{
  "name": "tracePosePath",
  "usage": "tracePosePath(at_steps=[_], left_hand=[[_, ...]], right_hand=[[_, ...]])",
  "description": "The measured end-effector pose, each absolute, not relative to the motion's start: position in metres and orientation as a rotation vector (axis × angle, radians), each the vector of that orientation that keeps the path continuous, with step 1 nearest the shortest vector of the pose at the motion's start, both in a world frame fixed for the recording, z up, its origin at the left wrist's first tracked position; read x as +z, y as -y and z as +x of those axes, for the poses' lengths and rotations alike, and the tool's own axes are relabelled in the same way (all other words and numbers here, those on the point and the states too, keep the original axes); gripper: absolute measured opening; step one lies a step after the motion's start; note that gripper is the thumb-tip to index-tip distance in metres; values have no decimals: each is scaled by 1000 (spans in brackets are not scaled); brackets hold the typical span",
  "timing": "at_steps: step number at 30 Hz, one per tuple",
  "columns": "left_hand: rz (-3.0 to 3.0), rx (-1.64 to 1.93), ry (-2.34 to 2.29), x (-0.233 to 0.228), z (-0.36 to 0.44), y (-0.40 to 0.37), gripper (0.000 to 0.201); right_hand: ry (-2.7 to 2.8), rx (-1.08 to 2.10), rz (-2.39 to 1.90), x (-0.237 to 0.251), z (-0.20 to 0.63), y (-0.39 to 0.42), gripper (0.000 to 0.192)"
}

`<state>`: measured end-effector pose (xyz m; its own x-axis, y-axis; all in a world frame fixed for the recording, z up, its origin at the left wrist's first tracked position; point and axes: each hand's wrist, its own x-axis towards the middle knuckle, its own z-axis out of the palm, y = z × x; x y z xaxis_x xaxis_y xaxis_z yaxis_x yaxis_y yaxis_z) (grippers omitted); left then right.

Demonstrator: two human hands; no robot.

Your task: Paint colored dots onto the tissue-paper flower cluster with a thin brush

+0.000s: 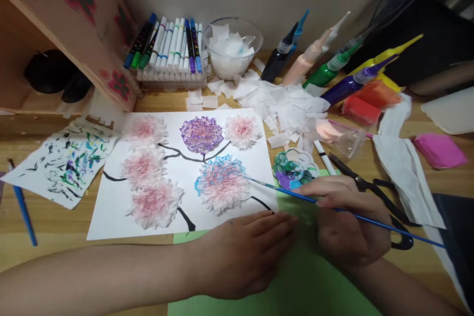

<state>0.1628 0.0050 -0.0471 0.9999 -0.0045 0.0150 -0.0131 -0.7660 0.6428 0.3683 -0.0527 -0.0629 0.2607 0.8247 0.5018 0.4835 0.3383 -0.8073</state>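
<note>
My right hand [348,217] is curled, fingers pinching a thin blue paintbrush [333,207] that slants up-left, its tip touching the blue-edged tissue flower [222,183] on the white sheet [111,217]. My left hand [244,252] lies flat, palm down, fingers together, pressing the sheet's lower right corner on the desk [55,229]. A paint palette [294,168] sits just beside the brush.

Palette [294,168] right of flower sheet [185,168]
</note>
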Motion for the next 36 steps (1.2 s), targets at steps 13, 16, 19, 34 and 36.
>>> tracePosePath(at_steps=[13,16,19,34,36], left_hand=[[2460,29,11,-51,163,-2,53],[2459,11,18,-49,163,-3,53],[2460,17,16,-49,163,-3,53],[2472,47,5,-50,162,-2,52],[2476,44,8,-50,163,-3,52]], right_hand=[[1465,238,-1200,-60,364,43,20],[1445,192,-1184,-63,364,41,21],[1457,181,-1149,-66,365,39,22],[1505,229,-1176,-59,365,46,20],[1491,200,-1164,-60,365,45,21]])
